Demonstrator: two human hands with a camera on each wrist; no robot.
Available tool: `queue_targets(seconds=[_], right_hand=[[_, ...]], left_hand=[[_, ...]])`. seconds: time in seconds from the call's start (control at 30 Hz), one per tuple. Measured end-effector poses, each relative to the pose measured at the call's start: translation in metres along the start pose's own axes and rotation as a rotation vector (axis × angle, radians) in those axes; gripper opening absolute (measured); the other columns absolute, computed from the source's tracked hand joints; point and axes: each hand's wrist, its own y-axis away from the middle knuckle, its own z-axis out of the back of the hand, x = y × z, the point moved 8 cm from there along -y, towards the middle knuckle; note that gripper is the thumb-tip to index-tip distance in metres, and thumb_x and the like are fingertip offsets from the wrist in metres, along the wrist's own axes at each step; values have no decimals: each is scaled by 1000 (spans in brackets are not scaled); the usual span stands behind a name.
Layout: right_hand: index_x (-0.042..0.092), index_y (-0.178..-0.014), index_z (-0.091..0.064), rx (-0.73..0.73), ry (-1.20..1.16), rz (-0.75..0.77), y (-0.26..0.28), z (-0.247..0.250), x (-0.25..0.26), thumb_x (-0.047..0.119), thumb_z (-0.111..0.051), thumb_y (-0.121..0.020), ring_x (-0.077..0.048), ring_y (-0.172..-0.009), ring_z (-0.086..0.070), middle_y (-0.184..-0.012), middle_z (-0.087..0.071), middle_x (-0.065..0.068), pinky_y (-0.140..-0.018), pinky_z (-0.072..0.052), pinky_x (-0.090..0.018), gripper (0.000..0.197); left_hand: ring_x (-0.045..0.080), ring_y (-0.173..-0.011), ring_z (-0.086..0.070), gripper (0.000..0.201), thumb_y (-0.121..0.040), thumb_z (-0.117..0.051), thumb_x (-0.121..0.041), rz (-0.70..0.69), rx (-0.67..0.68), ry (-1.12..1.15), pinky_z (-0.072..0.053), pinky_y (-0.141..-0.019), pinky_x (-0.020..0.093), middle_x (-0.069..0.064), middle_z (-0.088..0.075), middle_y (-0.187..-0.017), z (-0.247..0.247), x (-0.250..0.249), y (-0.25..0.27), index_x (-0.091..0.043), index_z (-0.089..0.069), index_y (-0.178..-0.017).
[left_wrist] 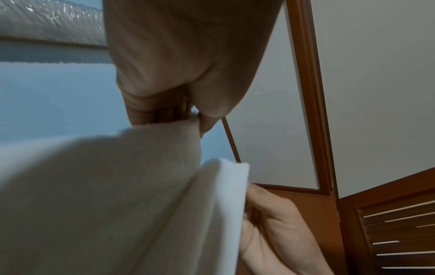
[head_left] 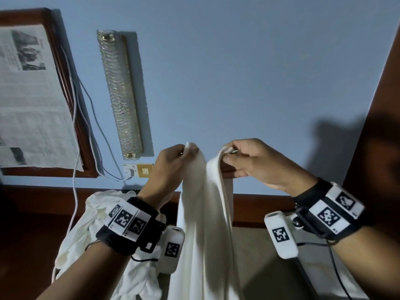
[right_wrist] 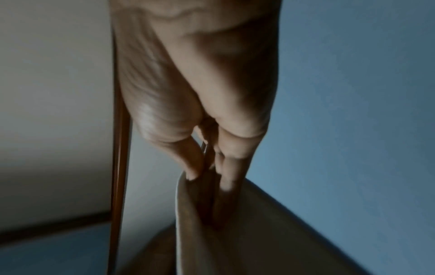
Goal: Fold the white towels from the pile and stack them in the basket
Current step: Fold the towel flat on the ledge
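Left hand (head_left: 171, 161) and right hand (head_left: 244, 159) each pinch the towel (head_left: 203, 224); its lower end seemingly cropped.

The lower part of the white towel (head_left: 203, 234) runs out of the head view at 6 o'clock, so its full length cannot be seen. The pile of towels (head_left: 86, 230) at 7 o'clock is partly covered by the left hand (head_left: 171, 167) and its forearm. The framed newspaper (head_left: 30, 94) at 9 o'clock is cut by the edge, its print too small to read. The right wrist view is blurred; the fingertips (right_wrist: 226, 182) of the right hand (right_wrist: 200, 93) sink into the cloth. No basket is visible.
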Motion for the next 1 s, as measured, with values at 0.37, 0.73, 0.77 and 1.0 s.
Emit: queue_targets(seconds=[0.37,0.73,0.77,1.0], right_hand=[[32,-100,-75,-219,583,266,4,-23,0,32,-67,-99,0,-101,-66,-100,-72,20,-81,-49,-17,9],[25,-88,-74,-338,546,255,0,-20,-5,32,-83,-87,-3,-79,-69,-81,-73,15,-74,-54,-18,12],[24,-86,-72,-346,509,268,0,-19,-5,32,-85,-84,-5,-77,-69,-79,-73,13,-73,-55,-19,16],[22,-80,-72,-334,382,276,5,-21,-8,31,-90,-78,-8,-65,-66,-78,-72,11,-66,-54,-29,20]], left_hand=[[19,-68,-54,44,-106,-58,-37,-16,134,107,-49,-66,40,11,-58,-69,-16,15,29,-4,-71,-80],[49,-103,-70,30,-107,-59,-29,63,323,107,-54,-97,64,28,-73,-107,-16,21,34,-5,-75,-110],[49,-99,-70,29,-107,-58,-28,70,327,115,-56,-96,61,27,-73,-104,-15,23,35,-4,-75,-109],[28,-82,-60,32,-105,-60,-25,153,264,256,-45,-83,48,29,-62,-83,-19,30,40,4,-73,-100]])
